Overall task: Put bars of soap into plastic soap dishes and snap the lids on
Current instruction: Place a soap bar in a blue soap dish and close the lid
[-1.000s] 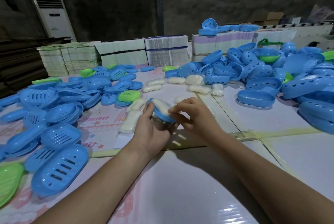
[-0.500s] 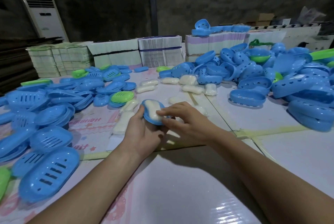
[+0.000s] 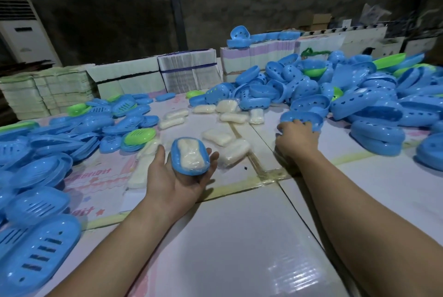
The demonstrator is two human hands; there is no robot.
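Left hand (image 3: pixel 178 177) cups the soap-filled dish (image 3: pixel 190 155) level — right hand (image 3: pixel 296 137), beyond it, closes on a blue lid (image 3: pixel 302 118) to cap it.

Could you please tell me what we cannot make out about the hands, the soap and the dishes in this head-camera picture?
- Right hand: its fingertips curl over a blue dish, so the grip is hidden.
- Soap dish on the left hand: the bar of soap covers its floor, and the palm hides its underside.
- Dish pile: cut off by the right edge.
- Slotted lids: cut off by the left edge.
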